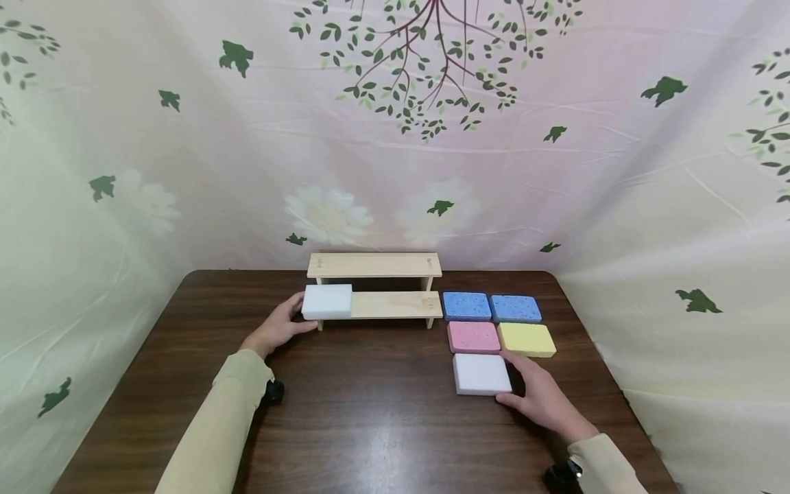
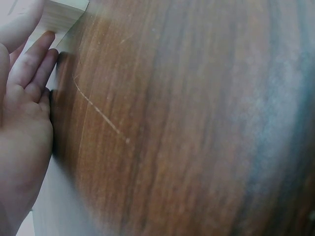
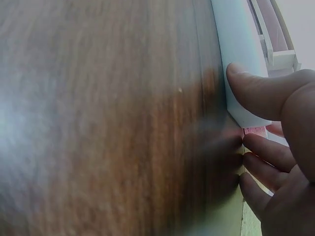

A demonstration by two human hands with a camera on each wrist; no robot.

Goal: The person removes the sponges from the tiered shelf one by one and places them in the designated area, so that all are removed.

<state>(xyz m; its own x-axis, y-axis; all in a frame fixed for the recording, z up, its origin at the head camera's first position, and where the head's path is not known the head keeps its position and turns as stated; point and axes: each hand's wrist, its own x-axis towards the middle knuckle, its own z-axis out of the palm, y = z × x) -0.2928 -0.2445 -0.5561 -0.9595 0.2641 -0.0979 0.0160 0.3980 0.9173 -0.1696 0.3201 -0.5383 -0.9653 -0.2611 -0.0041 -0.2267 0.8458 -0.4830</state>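
A white sponge (image 1: 327, 302) lies on the left end of the lower tier of a light wooden two-step rack (image 1: 395, 304). My left hand (image 1: 280, 327) holds its left end, thumb in front and fingers behind. In the left wrist view, the left hand (image 2: 24, 132) is beside the rack's pale wood (image 2: 61, 19); the sponge's contact is hard to make out there. On the table, my right hand (image 1: 546, 398) grips a second white sponge (image 1: 481, 374) by its right end. The right wrist view shows the thumb (image 3: 251, 91) against this white sponge (image 3: 241, 59), other fingers beyond its corner.
Behind the right-hand sponge lie a pink sponge (image 1: 473, 337) and a yellow sponge (image 1: 527, 339), then two blue sponges (image 1: 467, 306). The rack's upper tier (image 1: 374, 264) stands near the back edge of the brown table (image 1: 370, 412). Printed cloth (image 1: 382, 171) hangs around the table.
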